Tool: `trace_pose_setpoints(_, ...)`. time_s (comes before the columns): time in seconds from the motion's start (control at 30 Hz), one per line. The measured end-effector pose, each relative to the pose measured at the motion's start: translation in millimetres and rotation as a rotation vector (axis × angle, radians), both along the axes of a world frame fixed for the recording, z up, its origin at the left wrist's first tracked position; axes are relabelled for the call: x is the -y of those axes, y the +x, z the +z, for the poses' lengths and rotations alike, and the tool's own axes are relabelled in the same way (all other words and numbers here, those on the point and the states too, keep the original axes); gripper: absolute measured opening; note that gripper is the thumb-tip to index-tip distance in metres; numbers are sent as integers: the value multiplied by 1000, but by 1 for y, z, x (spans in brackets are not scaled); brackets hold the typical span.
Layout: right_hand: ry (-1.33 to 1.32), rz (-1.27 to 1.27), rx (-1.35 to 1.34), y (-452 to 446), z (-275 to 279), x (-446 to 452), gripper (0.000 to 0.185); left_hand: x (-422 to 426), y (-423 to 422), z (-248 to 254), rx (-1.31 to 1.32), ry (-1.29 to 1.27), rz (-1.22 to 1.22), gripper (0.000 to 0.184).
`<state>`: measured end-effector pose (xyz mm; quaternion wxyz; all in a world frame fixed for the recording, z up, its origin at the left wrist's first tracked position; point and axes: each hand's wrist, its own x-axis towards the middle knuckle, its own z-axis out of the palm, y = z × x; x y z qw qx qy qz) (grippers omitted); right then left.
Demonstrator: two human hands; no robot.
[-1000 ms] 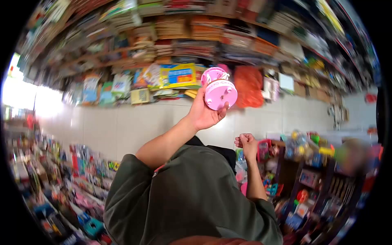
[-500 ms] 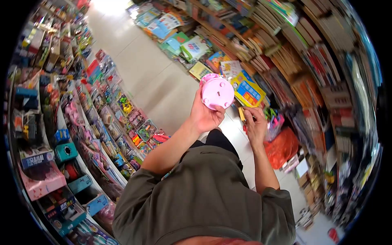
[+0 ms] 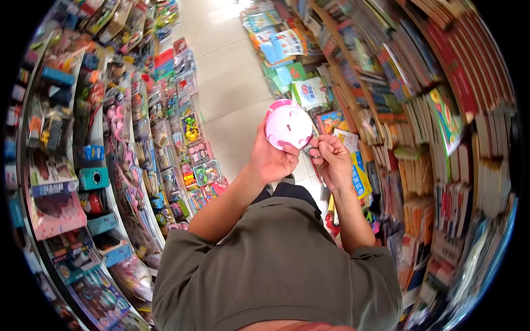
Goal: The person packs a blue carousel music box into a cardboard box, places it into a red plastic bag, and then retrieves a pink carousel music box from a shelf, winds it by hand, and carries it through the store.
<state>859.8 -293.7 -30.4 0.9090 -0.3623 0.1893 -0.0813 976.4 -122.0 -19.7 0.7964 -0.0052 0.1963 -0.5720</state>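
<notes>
My left hand (image 3: pixel 272 157) is closed around a pink round plastic item (image 3: pixel 289 124). Its flat underside faces me and shows a small dark slot and several round bumps near the rim; the far side is hidden, so I cannot tell its kind. Just right of it, my right hand (image 3: pixel 332 157) has its thumb and fingers pinched together. A thin strip seems to run down from those fingers, too small and blurred to name. The right fingertips are close to the item's edge, and I cannot tell whether they touch it.
Shelves of boxed toys (image 3: pixel 58 212) and small packaged goods (image 3: pixel 190 129) line the left side. Bookshelves (image 3: pixel 425 165) rise on the right, with books and packets (image 3: pixel 309 91) stacked low beside them. A tiled aisle floor (image 3: pixel 223 71) runs between.
My right hand has moved up and left, close to the pink item. The left hand still holds that item, tilted slightly differently. The camera view has turned, shifting the shelves.
</notes>
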Motion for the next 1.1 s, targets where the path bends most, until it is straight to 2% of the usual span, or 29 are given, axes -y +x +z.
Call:
trace_pose_setpoints(0.23,107,196,-2,109,5,-29,14,-38,75,9,70,3,170,64)
trace_pose_setpoints(0.37,82,254,-7,171,5,-56,15,-67,131,11,102,-30,197,64)
trace_pose_setpoints(0.63,216,334,-35,312,16,-117,17,-133,261,19,166,-78,237,64)
trace_pose_setpoints(0.7,230,347,-72,343,22,-131,22,-146,288,28,257,54,248,66)
trace_pose_setpoints(0.83,303,413,-62,408,26,-146,22,-165,347,35,313,88,309,67)
trace_pose_setpoints(0.97,357,518,-72,486,19,-146,33,-171,412,26,390,27,346,70)
trace_pose_setpoints(1.1,465,539,17,576,5,-131,33,-160,484,20,432,130,460,67)
